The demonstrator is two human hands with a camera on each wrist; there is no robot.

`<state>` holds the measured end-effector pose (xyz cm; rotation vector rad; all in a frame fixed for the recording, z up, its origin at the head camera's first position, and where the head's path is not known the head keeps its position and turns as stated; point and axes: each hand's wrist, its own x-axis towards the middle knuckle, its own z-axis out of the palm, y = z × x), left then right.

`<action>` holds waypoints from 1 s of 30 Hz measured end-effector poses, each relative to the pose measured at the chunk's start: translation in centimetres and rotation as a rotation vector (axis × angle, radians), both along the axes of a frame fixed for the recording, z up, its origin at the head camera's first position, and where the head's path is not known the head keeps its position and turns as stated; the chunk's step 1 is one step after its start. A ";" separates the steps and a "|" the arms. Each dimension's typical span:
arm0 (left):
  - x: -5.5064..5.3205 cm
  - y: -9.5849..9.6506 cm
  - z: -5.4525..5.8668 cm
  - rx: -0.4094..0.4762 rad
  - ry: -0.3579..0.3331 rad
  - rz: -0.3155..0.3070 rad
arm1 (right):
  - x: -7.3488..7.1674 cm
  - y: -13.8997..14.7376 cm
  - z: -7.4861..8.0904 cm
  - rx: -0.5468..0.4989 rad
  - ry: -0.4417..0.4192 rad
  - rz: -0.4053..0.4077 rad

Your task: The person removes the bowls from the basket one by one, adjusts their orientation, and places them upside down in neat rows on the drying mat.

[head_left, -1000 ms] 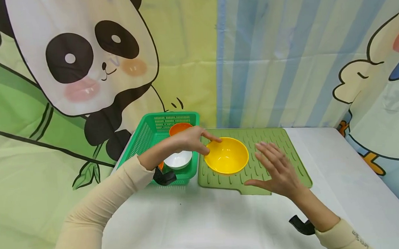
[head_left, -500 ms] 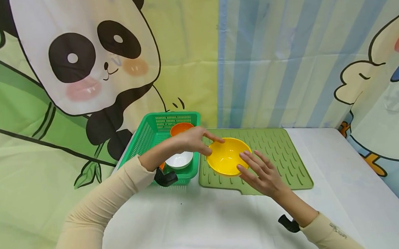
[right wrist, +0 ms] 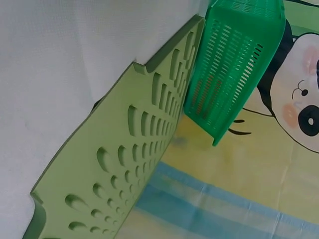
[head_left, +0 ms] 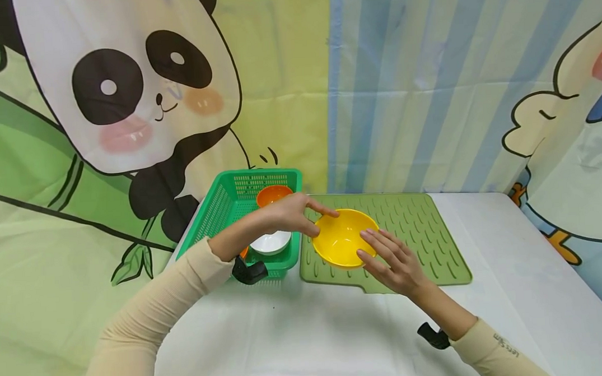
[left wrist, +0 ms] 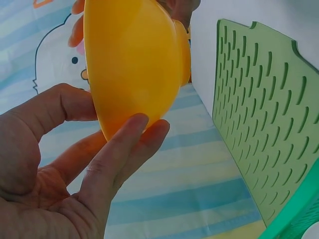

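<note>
A glossy yellow bowl is held over the green drying mat, its hollow side showing in the head view. My left hand pinches the bowl's left rim; in the left wrist view the thumb is at the rim and fingertips press the outer wall. On the bowl's right side my right hand grips the rim, with fingertips overlapping the inside. Some of its fingers also show at the top of the left wrist view. The right wrist view shows neither the bowl nor the hand.
A green slotted basket stands left of the mat. Inside are an orange bowl, a white bowl and another orange piece partly hidden by the left arm. White cloth covers the table, and a printed curtain hangs behind.
My right hand has moved left from beside the bowl and taken hold of its right rim. The bowl has shifted slightly right, with my left hand still holding it.
</note>
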<state>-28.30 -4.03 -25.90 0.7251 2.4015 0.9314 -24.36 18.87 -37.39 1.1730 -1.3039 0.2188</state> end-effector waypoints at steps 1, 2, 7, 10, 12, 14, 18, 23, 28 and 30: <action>0.0 0.0 0.0 0.003 0.004 -0.001 | 0.0 0.0 0.1 -0.006 0.001 0.007; 0.0 0.0 0.0 0.008 0.008 -0.002 | 0.0 0.0 0.2 -0.012 0.001 0.011; 0.0 -0.3 0.0 0.078 0.005 -0.029 | 0.1 0.1 0.8 -0.029 -0.010 0.024; -0.1 -0.7 -0.3 0.155 -0.034 -0.040 | 0.2 0.1 1.0 -0.041 -0.021 0.019; -0.2 -1.0 -0.6 0.214 -0.061 -0.032 | 0.2 0.1 1.2 -0.058 -0.032 0.020; -0.2 -1.2 -1.0 0.281 -0.082 -0.022 | 0.2 0.0 1.3 -0.088 -0.046 0.026; 0.2 -1.4 -1.8 0.421 -0.036 -0.040 | 0.3 0.0 1.8 -0.154 -0.114 0.052; 0.8 -1.2 -3.2 0.540 0.204 -0.124 | 0.4 -0.1 2.5 -0.236 -0.212 0.100; 1.1 -1.0 -4.6 0.487 0.564 -0.177 | 0.6 -0.2 3.4 -0.314 -0.276 0.102; 1.1 -0.8 -5.1 0.458 0.707 -0.202 | 0.7 -0.2 3.6 -0.339 -0.302 0.088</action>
